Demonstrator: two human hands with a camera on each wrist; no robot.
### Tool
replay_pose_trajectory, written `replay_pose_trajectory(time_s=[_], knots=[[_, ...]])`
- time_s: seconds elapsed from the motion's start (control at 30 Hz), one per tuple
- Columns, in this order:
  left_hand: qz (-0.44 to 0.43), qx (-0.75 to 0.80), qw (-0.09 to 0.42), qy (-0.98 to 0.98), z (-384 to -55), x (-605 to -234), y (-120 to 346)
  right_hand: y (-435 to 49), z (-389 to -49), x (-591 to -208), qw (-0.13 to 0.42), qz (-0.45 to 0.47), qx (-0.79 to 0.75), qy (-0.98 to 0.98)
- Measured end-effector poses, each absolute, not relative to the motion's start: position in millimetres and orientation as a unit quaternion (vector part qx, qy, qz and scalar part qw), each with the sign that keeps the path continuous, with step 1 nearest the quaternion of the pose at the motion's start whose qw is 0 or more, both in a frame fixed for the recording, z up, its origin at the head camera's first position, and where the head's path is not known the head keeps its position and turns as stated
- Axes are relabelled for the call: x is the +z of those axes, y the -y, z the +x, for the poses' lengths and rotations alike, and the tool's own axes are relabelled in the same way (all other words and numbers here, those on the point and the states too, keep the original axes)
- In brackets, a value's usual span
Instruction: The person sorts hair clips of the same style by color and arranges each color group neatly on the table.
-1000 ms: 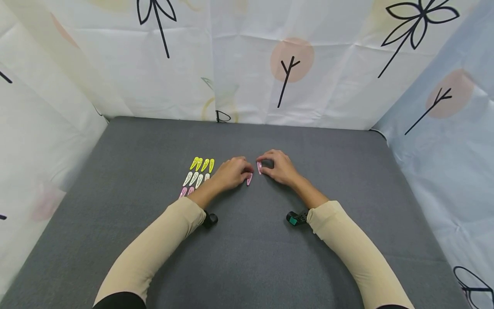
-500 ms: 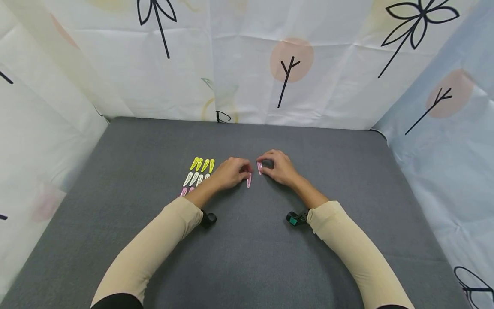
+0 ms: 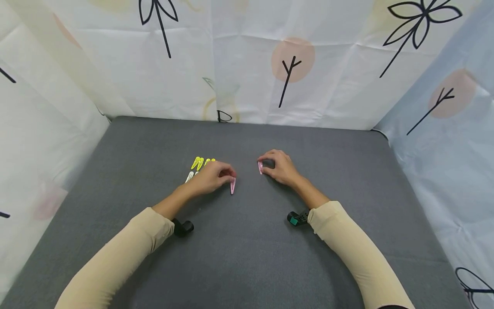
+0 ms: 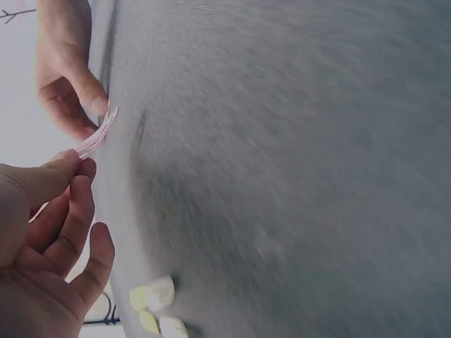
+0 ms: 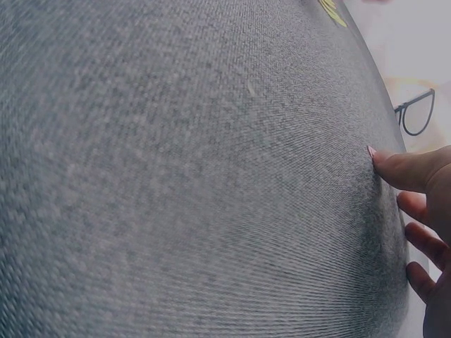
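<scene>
Between thumb and fingers my left hand [image 3: 211, 177] pinches a pink snap hair clip [image 3: 233, 186], its narrow end pointing down just above the table. My right hand [image 3: 281, 166] pinches another pink hair clip [image 3: 260, 167] farther right; in the right wrist view only that clip's tip [image 5: 371, 151] shows past the thumb. Behind the left hand lie yellow hair clips [image 3: 198, 163] and white hair clips [image 3: 189, 176], partly covered by it. The pink clips in the row nearest me are hidden by the left hand and wrist.
A grey cloth-covered table [image 3: 247, 257] lies under both hands. White printed curtains [image 3: 247, 64] close off its back and sides. Each wrist wears a black camera, such as the right one [image 3: 297, 218].
My left hand has moved left and slightly toward me with its pink hair clip, away from the right hand, covering more of the laid-out clips. The right hand stays in place.
</scene>
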State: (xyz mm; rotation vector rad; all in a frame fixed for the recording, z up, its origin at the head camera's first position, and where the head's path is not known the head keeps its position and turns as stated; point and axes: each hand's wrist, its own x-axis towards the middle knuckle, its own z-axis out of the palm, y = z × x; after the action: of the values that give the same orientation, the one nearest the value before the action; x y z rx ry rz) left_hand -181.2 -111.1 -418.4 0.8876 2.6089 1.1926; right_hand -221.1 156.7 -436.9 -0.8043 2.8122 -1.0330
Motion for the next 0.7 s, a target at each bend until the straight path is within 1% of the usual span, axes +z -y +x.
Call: replay_pose_trajectory(time_s=[0.2, 0.43, 0.7], knots=[[0.289, 0.376, 0.071, -0.878, -165.9, -415.0, 135.7, -157.4, -220.6, -436.3, 0.022, -0.260, -0.337, -0.905], [0.278, 0.360, 0.075, -0.888, -150.6, -420.1, 161.7, -156.3, -220.0, -436.4, 0.024, -0.261, -0.329, -0.907], [0.272, 0.347, 0.071, -0.895, -141.1, -424.0, 181.2, -156.9, -220.7, -437.3, 0.024, -0.256, -0.328, -0.909]])
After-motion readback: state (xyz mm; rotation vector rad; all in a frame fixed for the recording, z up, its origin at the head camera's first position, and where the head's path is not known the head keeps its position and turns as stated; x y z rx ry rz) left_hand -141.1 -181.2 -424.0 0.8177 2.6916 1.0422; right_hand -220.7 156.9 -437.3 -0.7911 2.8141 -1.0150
